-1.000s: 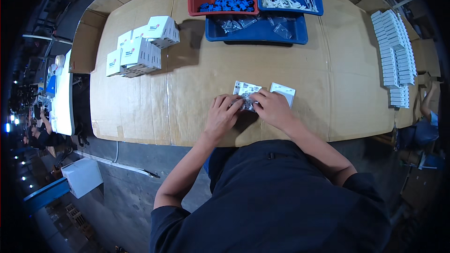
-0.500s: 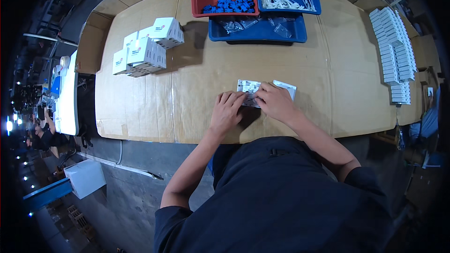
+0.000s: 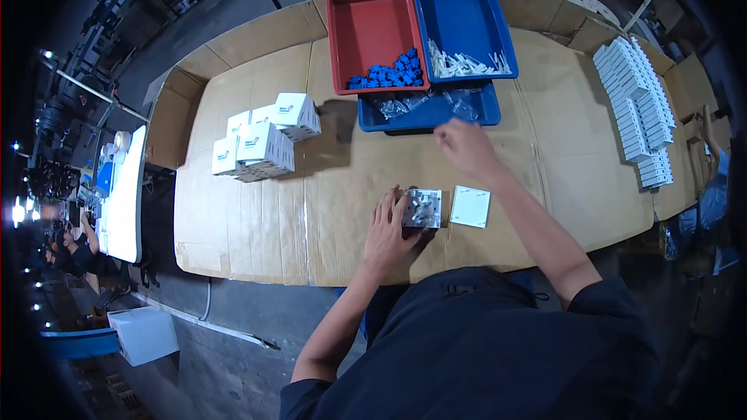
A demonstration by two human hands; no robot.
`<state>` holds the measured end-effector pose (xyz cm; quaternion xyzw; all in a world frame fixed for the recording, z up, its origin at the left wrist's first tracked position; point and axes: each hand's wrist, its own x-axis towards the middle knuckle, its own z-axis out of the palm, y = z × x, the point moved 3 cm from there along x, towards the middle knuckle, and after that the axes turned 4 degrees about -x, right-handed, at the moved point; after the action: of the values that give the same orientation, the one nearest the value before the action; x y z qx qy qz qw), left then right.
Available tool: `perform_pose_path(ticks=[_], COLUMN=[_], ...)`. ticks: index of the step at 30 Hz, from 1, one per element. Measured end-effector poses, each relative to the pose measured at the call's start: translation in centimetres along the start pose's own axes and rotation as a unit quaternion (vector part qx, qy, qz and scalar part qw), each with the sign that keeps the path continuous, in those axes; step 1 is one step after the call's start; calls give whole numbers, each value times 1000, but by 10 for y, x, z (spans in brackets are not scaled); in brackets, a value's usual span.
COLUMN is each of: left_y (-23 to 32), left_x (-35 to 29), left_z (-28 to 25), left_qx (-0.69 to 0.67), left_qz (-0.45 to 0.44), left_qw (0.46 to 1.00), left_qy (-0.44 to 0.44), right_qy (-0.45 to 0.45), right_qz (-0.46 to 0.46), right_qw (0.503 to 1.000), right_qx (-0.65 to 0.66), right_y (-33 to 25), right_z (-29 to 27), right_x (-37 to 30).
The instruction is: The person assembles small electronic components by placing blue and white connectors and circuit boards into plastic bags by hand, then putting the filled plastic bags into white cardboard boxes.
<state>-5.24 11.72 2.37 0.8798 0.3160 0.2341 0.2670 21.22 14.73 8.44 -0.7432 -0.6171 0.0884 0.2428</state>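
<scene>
My left hand (image 3: 387, 232) grips the left side of a shallow white square box (image 3: 422, 208), its thumb at the near edge. Small pale parts lie inside the box; their kind is too small to tell. Right of it, apart on the cardboard, lies a flat white square plate (image 3: 470, 207). My right hand (image 3: 469, 150) is raised off the box, just short of the lower blue tray (image 3: 436, 123). Its fingers are curled together, and whatever they may hold is hidden.
Small clear plastic bags lie in the lower tray. Above it sit a red tray (image 3: 376, 19) with blue plastic pieces and a blue tray (image 3: 459, 15) with white plugs. White boxes (image 3: 264, 144) stand left; stacked white pieces (image 3: 636, 101) stand right. Cardboard walls (image 3: 175, 113) edge the table.
My right hand has left the box and moved away from me toward the trays. My left hand stays at the box, whose inside now shows. The view has shifted, revealing more beyond the table.
</scene>
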Motion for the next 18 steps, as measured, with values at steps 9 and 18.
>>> perform_pose_path(ticks=[9,18], left_y=[-5,-13], left_x=[6,4], left_z=[-6,-3], left_qx=[25,15], left_qz=[-14,-7], left_qw=[998,999], left_qy=[-51,-30], right_qy=[222,95], right_qz=[-99,-85], right_qw=[954,948], right_qx=[-173,-293], right_y=[25,38], right_z=[9,37], right_x=[186,237])
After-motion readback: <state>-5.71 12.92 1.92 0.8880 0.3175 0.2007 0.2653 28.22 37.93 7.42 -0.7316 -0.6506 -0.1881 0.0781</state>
